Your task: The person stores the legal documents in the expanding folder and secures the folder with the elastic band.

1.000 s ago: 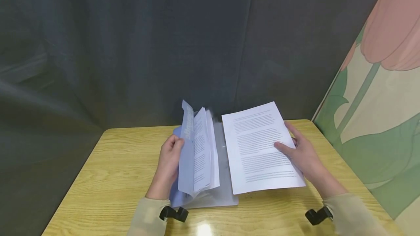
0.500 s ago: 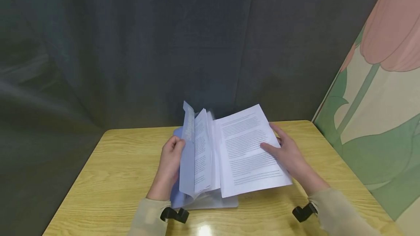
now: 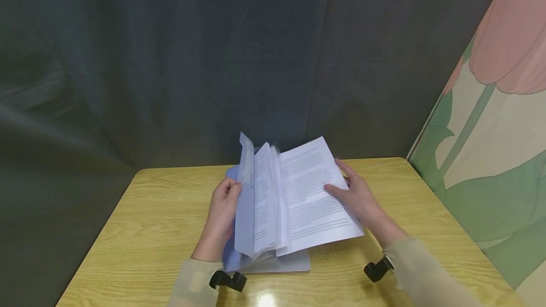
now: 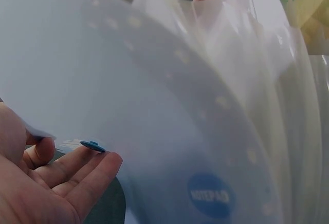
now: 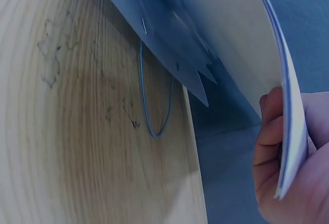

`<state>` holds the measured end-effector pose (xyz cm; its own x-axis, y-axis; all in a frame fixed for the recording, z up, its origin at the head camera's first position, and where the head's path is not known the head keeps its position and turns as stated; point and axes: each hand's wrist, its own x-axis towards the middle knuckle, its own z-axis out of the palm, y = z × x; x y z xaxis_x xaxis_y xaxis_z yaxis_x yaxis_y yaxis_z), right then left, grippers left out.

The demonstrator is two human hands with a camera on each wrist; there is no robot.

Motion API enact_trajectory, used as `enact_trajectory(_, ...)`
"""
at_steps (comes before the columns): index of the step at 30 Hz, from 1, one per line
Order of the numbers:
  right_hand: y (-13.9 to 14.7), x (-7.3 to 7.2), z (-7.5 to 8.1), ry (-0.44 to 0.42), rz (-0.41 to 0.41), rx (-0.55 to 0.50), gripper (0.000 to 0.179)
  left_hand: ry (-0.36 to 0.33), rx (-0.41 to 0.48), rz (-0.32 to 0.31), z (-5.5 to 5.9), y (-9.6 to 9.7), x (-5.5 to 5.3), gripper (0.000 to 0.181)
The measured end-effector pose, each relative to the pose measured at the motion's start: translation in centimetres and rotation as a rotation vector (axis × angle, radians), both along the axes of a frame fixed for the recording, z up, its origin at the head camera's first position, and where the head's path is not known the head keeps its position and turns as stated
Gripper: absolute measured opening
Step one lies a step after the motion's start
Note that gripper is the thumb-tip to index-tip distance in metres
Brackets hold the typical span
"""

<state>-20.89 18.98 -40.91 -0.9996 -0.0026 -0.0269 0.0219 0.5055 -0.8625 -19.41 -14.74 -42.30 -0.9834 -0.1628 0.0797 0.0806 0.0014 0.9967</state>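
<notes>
A translucent blue expanding file folder (image 3: 244, 212) stands fanned on the table, with printed sheets (image 3: 265, 198) between its dividers. My left hand (image 3: 222, 205) grips its cover flap by the left edge. Up close in the left wrist view, the fingers lie around the flap beside a small blue button (image 4: 93, 146), and clear pockets (image 4: 277, 90) fan out behind. On the right, my right hand (image 3: 358, 200) pinches a stack of printed paper (image 3: 317, 198), thumb on the front and fingers behind. The stack's left edge overlaps the folder's opening; whether it is inside a pocket is hidden.
The folder rests on a wood-grain table (image 3: 170, 217). A loop of elastic cord (image 5: 154, 131) hangs from the folder over the table in the right wrist view. A dark curtain (image 3: 213, 60) stands behind, and a flower-painted wall (image 3: 490, 165) is at right.
My right hand has carried the paper stack left, from beside the folder until its left edge overlaps the opening. My left hand has stayed nearly still on the flap.
</notes>
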Motion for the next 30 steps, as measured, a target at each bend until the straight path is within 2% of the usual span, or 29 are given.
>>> enact_trajectory(18, -4.3, 0.2, -1.7, -0.047, -0.052, -0.134, 0.089, -0.004, -0.017, -0.021, -0.2, 0.2, 0.0, 0.019)
enact_trajectory(30, -6.9, 0.3, -2.7, -0.034, -0.071, -0.142, 0.083, -0.003, -0.01, -0.019, -0.3, 0.2, -0.1, 0.019)
